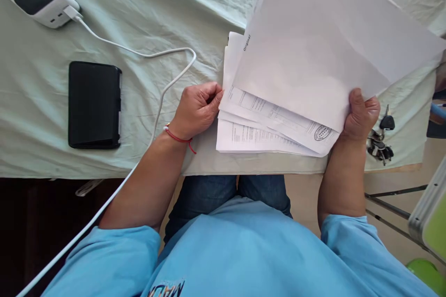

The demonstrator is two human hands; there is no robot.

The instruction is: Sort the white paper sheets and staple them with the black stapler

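Papers (272, 120) at table (146, 32) front edge, fanned, top sheet (324, 46) lifted. Right hand (360, 113) pinches sheet's low corner; left hand (198, 109) nips stack's left edge. Keys (379, 141) just right of rt hand; black case (94, 104) well left, cable (163, 83) btwn.

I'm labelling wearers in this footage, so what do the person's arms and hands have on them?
Both arms are bare below short light-blue sleeves. The left hand has a thin red string bracelet at the wrist, with a small white bead and a loose end. The right hand shows no ring, watch or band.
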